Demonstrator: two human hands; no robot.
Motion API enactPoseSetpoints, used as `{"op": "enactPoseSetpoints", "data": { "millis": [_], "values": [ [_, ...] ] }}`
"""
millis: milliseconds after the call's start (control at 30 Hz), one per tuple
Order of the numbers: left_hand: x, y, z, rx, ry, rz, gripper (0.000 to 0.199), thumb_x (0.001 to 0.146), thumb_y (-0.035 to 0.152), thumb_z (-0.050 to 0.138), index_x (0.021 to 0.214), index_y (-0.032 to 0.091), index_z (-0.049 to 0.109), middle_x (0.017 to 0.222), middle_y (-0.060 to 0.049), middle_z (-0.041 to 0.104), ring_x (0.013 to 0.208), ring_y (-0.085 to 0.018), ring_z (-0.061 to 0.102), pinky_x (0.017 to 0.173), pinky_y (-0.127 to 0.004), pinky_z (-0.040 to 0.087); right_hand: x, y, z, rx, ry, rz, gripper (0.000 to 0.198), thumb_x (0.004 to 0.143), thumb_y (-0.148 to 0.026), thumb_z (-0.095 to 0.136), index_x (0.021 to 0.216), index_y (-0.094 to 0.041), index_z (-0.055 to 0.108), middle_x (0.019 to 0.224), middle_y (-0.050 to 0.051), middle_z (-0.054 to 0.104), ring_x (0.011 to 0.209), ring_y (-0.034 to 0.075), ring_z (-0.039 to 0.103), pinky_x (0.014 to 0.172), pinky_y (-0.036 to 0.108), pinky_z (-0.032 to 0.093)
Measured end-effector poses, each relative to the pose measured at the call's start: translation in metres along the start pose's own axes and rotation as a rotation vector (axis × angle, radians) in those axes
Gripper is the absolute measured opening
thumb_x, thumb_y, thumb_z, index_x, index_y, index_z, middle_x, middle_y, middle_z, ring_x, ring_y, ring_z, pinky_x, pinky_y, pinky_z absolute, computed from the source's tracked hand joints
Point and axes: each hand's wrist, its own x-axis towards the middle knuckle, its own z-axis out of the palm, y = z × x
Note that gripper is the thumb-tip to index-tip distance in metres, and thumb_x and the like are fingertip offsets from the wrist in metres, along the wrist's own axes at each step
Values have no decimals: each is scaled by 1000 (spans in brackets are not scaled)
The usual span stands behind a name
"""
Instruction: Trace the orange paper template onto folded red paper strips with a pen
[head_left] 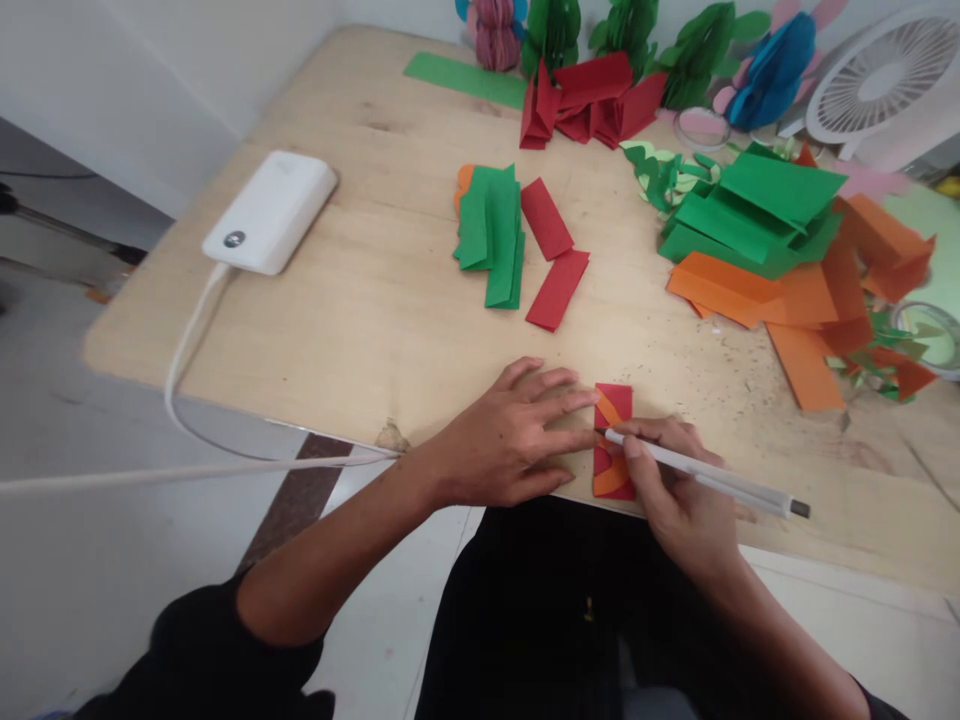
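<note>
My left hand (pixel 525 435) lies flat at the table's front edge, fingers spread. Its fingertips touch a small red paper strip (pixel 617 397), which has an orange paper cutout (pixel 613 472) on top of it. My right hand (pixel 686 490) grips a white pen (pixel 712 472). The pen's tip points left and meets the papers beside my left fingertips. Part of the strip's right side is hidden by my right fingers. Farther back lie two folded red paper pieces (pixel 559 290) and a few folded green papers (pixel 491 235).
A white power bank (pixel 271 212) with a cable (pixel 180 350) sits at the left. Green paper (pixel 757 215) and orange paper (pixel 806 300) are heaped at the right. Red folded papers (pixel 592 100), paper decorations (pixel 630 30) and a white fan (pixel 874 85) line the back.
</note>
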Motion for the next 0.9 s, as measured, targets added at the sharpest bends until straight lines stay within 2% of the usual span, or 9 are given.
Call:
{"op": "enactPoseSetpoints", "data": {
  "millis": [233,500,900],
  "values": [
    [0,0,2,-7,17,3,35,94,41,49,124,27,60,145,-8,48,136,-32,36,112,-55,19,-2,2,0,-4,-14,32,15,93,-30,51,91,-24,64,83,2,71,80,18,64,74,35,48],
    [0,0,1,-8,11,-1,33,94,41,50,122,27,61,144,-8,49,135,-32,36,112,-54,20,1,0,-1,0,30,8,15,93,-28,50,88,-24,64,76,2,70,71,17,64,68,34,48],
    [0,0,1,-13,6,0,32,93,40,51,121,27,62,144,-7,49,135,-32,36,113,-54,20,-4,5,-2,-19,47,48,16,93,-31,51,88,-24,65,80,2,70,75,17,64,71,34,48]
  ]
}}
